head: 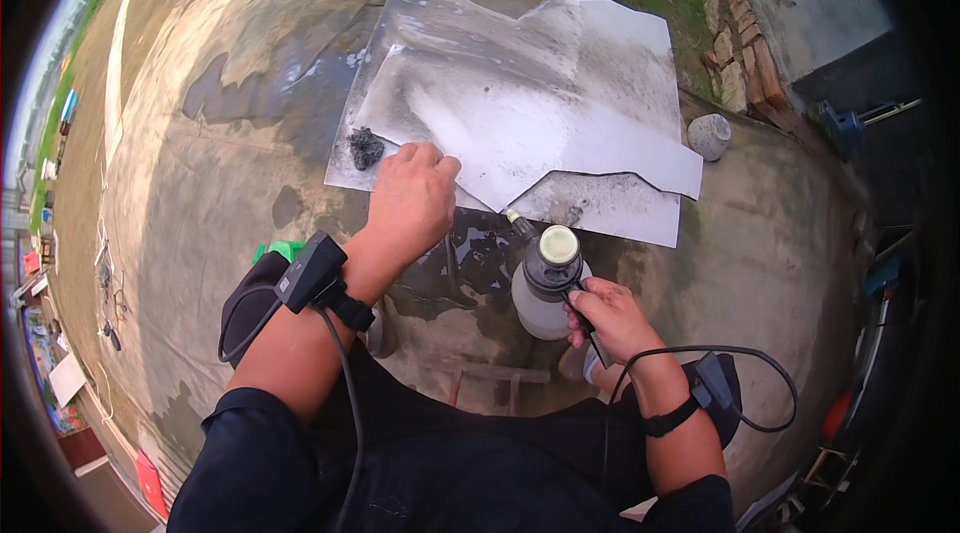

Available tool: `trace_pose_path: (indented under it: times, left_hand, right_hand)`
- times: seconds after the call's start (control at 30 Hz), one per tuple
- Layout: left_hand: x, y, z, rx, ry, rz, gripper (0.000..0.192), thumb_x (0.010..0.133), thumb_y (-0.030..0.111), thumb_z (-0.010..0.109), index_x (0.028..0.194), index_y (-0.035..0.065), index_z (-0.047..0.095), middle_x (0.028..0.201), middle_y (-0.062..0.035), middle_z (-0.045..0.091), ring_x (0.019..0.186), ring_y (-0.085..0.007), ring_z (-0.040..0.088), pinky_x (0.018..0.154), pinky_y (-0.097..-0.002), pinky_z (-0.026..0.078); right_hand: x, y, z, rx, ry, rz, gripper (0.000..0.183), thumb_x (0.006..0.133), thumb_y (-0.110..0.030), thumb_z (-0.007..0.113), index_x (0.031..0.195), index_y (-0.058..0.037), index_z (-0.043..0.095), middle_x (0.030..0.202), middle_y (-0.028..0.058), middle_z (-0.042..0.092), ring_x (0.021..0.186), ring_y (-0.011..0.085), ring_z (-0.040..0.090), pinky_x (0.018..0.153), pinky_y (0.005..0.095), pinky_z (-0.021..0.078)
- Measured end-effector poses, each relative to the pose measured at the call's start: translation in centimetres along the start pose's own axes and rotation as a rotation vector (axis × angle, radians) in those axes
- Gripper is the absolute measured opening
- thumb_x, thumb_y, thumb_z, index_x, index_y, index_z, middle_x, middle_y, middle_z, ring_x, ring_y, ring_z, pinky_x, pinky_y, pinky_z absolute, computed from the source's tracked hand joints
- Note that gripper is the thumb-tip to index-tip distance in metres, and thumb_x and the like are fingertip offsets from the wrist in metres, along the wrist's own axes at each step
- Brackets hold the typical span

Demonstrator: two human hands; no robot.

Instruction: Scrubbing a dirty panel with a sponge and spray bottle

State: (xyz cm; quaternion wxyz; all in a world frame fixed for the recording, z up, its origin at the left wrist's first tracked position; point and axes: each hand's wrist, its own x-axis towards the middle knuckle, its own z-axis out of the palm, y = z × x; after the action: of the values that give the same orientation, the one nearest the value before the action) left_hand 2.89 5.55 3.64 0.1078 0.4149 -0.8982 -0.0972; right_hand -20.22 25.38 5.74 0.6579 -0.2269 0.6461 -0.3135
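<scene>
Two overlapping white sheet panels lie in front of me, smeared with grey-black dirt; the upper panel [510, 135] has a jagged cut edge, and the lower panel [637, 214] shows beneath it. My left hand [416, 191] rests at the upper panel's near edge with fingers curled, their tips hidden. Just left of it sits a clump of black scouring mesh [366, 149]. My right hand [611, 315] grips the black handle of a pump spray bottle [544, 311] with a translucent body and pale top knob. Its nozzle points at the panels' near edge.
Wet patches [480, 263] darken the ground sheet. A rounded whitish object [709, 137] stands right of the panels, near a row of bricks [750, 60]. A low stool-like frame [487, 375] is between my feet. Cables [349, 398] hang from both wrist devices.
</scene>
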Motion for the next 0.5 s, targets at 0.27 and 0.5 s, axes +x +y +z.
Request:
trace_pose_path:
  times: [0.27,0.5]
  left_hand:
    - [0.3,-8.9,0.8,0.104,-0.225,-0.558,0.044,0.082,0.014,0.071,0.126,0.0133,0.062,0.119,-0.0197,0.06,0.11,-0.0391,0.062,0.094,-0.0472,0.051]
    - [1.6,-7.0,1.2,-0.032,0.043,-0.418,0.035,0.084,0.012,0.07,0.119,0.0124,0.065,0.113,-0.0174,0.06,0.101,-0.0382,0.064,0.088,-0.0446,0.053]
  right_hand:
    - [0.4,0.3,0.2,0.004,-0.033,-0.013,0.028,0.096,-0.023,0.059,0.083,0.0016,0.06,0.073,0.0054,0.06,0.056,0.0118,0.057,0.053,0.0275,0.0472]
    - [0.6,0.5,0.1,0.013,-0.036,-0.024,0.029,0.096,-0.024,0.059,0.083,0.002,0.06,0.073,0.006,0.061,0.056,0.0118,0.059,0.053,0.0278,0.0471]
